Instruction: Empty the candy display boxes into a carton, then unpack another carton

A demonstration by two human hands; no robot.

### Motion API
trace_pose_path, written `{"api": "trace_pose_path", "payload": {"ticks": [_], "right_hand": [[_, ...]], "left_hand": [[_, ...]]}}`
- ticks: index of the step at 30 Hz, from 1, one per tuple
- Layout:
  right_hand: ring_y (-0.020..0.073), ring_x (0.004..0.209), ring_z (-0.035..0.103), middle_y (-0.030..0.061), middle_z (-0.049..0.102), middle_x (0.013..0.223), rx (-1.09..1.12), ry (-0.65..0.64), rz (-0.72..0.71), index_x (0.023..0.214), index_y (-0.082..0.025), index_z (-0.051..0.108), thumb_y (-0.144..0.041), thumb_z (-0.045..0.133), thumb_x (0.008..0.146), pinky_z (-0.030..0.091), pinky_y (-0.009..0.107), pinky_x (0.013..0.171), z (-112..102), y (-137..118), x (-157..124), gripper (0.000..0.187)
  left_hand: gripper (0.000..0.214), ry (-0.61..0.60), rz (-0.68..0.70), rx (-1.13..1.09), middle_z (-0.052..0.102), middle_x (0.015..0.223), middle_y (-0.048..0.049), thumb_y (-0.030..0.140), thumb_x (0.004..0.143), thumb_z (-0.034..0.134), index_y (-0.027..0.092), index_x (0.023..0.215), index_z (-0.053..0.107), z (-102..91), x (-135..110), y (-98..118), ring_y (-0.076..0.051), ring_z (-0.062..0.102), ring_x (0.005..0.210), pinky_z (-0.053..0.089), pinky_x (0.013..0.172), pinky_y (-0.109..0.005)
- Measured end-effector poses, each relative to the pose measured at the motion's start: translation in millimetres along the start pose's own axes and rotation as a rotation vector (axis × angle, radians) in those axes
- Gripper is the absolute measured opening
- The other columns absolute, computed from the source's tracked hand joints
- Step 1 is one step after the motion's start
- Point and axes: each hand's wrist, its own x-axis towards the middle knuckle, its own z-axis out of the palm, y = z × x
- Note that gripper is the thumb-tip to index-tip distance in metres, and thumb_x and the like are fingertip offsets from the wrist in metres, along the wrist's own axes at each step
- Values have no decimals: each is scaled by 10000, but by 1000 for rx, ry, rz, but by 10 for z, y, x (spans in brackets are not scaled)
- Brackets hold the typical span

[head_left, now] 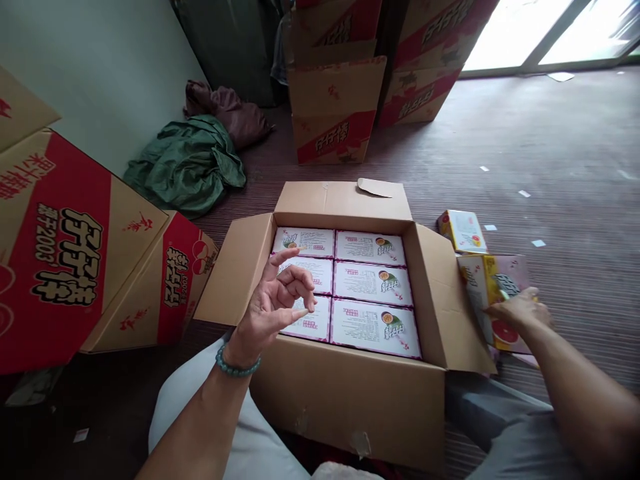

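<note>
An open cardboard carton (350, 393) stands between my knees, holding several white printed boxes (373, 283) in two columns. My left hand (280, 300) is raised over the carton's left side, with a bead bracelet on the wrist. Its thumb and index finger are apart, the other fingers curl, and I see nothing between them. To the right of the carton, my right hand (525, 310) is over a pink-and-yellow box (505, 333) printed with fruit. A slim pale green object (504, 294) sticks out from its curled fingers; its kind is unclear.
Another small yellow-and-white box (463, 232) lies behind the pink-and-yellow one. Large red-and-brown cartons (70, 253) stand at left, and more cartons (335, 113) are stacked ahead. Green cloth (185, 163) is heaped by the wall. Paper scraps (538, 243) dot the striped floor.
</note>
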Motion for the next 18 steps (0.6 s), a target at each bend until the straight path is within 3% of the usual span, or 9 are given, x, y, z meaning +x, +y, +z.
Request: {"api": "trace_pose_path", "payload": {"ticks": [3,13,18], "right_hand": [[435,1284,489,305,493,1363,11,-48,52,1520,-148,117,-437,827,590,443,509,997,-32,-34,-45,1205],[439,1302,467,307,453,1404,66,-48,91,1533,-122,105,-351,833,591,437,512,1015,-120,-120,-185,1212],[425,1312,462,300,461,1400,62,-42,114,1535,-117,106,-334,818,610,440,496,1019,-98,-147,-180,1187]], "left_hand": [[703,8,7,21,570,980,-12,114,748,679,311,1361,396,11,-1,-10,-127,604,759,494,658,-256],[694,51,41,119,590,934,17,136,755,700,341,1340,387,82,9,8,-113,608,732,499,787,-319],[668,81,26,120,589,928,14,158,744,722,325,1312,413,88,5,-1,-104,601,720,506,760,-293]]}}
